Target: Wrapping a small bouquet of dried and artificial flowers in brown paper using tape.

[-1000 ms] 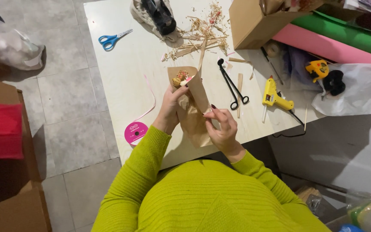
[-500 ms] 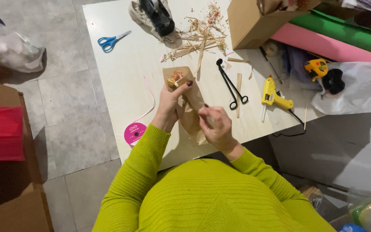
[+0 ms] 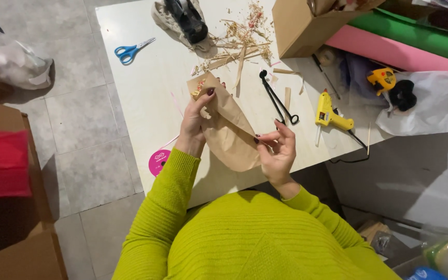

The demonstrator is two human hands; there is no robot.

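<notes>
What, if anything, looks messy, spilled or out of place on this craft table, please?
Straw-like scraps lie scattered across the far side of the white table, beside the cardboard box. A pink ribbon spool overhangs the near edge. Otherwise nothing stands out.

I sit at a white table (image 3: 146,93) that stands on a floor (image 3: 73,135) of grey stone tiles. To my left a brown cardboard box (image 3: 11,243) rests on the tiles. Light falls evenly, and soft shadows lie under the table's edge.
</notes>
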